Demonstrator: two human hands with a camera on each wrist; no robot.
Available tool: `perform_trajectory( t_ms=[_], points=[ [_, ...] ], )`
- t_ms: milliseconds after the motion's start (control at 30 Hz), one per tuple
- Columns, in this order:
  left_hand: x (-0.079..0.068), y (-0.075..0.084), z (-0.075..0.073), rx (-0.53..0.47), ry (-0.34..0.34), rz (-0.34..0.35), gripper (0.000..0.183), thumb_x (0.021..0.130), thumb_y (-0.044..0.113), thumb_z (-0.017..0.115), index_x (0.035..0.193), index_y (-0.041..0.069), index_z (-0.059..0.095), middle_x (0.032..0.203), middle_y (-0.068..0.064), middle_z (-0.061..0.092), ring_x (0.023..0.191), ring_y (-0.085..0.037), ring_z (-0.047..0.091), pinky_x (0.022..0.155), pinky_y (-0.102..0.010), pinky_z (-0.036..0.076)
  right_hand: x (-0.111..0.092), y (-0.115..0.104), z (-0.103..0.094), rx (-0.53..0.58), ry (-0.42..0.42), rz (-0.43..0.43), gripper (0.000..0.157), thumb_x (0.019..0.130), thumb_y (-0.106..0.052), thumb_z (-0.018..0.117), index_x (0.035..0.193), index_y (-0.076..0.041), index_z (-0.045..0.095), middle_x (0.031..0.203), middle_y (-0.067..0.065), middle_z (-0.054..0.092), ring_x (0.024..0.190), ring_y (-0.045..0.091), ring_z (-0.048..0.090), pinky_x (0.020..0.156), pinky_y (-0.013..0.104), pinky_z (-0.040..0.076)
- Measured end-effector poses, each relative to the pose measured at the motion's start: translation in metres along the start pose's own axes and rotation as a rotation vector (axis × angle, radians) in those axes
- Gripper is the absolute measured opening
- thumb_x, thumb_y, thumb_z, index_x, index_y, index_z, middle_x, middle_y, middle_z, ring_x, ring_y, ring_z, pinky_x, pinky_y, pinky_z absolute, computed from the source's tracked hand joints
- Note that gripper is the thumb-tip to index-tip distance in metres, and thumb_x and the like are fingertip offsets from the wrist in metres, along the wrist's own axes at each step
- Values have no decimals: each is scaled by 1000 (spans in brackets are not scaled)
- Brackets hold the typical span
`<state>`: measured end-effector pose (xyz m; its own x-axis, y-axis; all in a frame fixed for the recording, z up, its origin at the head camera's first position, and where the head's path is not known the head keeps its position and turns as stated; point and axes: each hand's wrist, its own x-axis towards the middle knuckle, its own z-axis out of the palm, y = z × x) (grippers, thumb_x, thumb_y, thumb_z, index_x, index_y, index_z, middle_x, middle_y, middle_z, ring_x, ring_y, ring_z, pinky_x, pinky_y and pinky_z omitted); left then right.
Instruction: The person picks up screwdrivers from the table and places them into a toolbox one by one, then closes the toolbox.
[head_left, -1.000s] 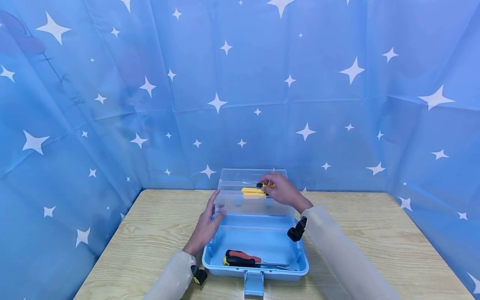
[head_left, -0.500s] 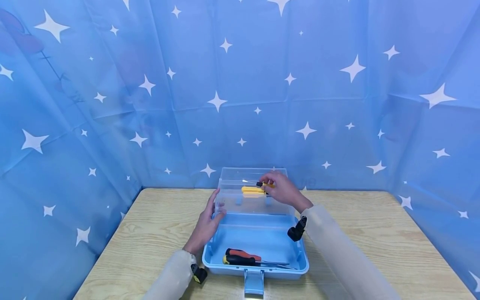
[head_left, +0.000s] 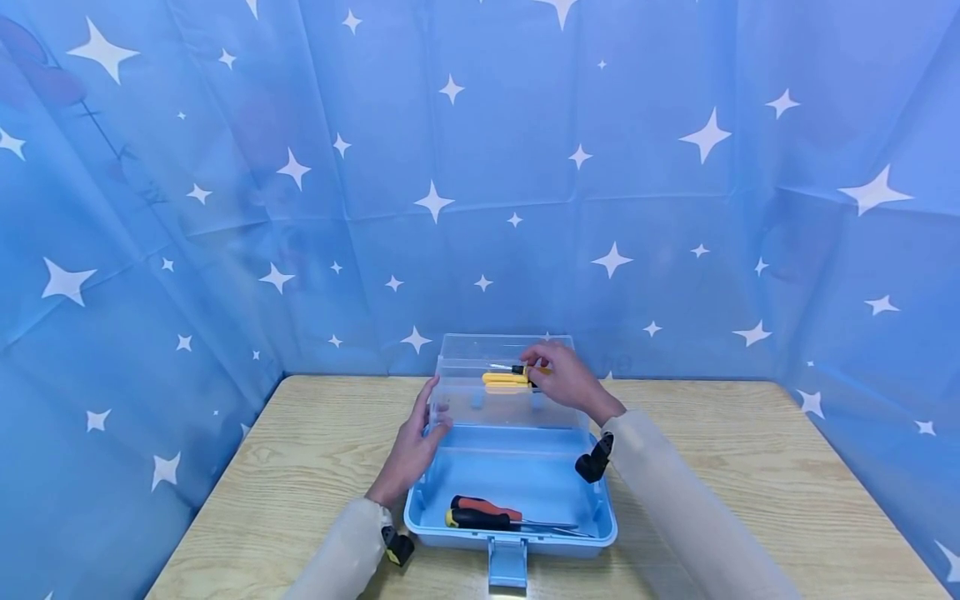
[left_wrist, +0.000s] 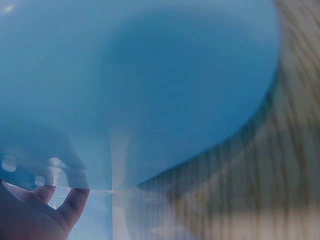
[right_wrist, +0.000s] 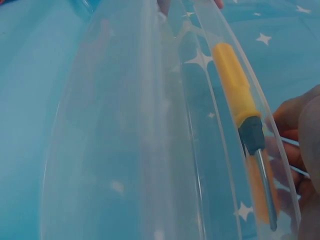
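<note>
In the head view, my right hand [head_left: 561,377] pinches a small screwdriver [head_left: 517,369] with a yellow handle and black collar, its shaft pointing left. It is over the back part of a clear tray [head_left: 457,408] in a blue toolbox [head_left: 420,537]. Right beneath it, another yellow-handled screwdriver [right_wrist: 237,85] lies in a narrow compartment of that tray. My left hand [head_left: 411,450] grips the tray's left side, its thumb in front and some fingers showing through the plastic. Two more screwdrivers lie along the box's front: one red-handled [head_left: 487,507], one black-and-yellow [head_left: 480,521].
The toolbox stands on a wood-grain table [head_left: 322,442], with its blue front latch [head_left: 507,567] hanging down. A blue curtain [head_left: 480,167] printed with white stars surrounds the table at the back and sides.
The tip of the held screwdriver has shifted slightly to the right. Both hands, the tray and the other screwdrivers have stayed nearly where they were.
</note>
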<state>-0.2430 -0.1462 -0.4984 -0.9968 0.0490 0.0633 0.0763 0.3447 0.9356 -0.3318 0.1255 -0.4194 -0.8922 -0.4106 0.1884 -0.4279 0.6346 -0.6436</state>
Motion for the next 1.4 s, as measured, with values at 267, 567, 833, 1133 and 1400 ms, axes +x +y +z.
perform_trajectory(
  t_ms=[267,567,833,1133,1400],
  points=[
    [1,-1,0,0,-2,13,64,101,43,54,151,56,16,146,-6,49,139,-33,43,108,-66,36,-1,-1,-1,2,-2,4,20,97,-12,59,115,-12,69,107,4,65,96,22,56,81,38,53],
    [0,1,-1,0,-15,1,63,99,50,52,149,59,15,150,-5,45,141,-33,41,109,-66,34,-3,-1,-4,41,39,-4,19,98,-12,58,114,-11,70,110,4,66,97,22,56,83,40,53],
    [1,4,-1,2,-16,-17,64,102,38,53,148,61,15,158,-3,35,144,-35,36,109,-66,34,-7,4,-7,78,87,-4,20,97,-11,58,114,-10,70,110,5,66,100,24,53,87,43,50],
    [2,9,-9,39,6,15,60,102,34,54,151,52,23,161,3,30,144,-32,35,110,-61,37,-18,13,-15,117,162,-16,21,100,-18,58,116,-9,69,118,7,63,108,26,54,90,49,48],
    [13,7,-25,-13,7,38,57,104,47,42,157,33,24,161,-8,28,147,-33,28,116,-59,29,-28,32,-23,197,237,59,36,105,-36,47,120,-8,63,109,9,57,94,23,51,77,35,46]
  ],
)
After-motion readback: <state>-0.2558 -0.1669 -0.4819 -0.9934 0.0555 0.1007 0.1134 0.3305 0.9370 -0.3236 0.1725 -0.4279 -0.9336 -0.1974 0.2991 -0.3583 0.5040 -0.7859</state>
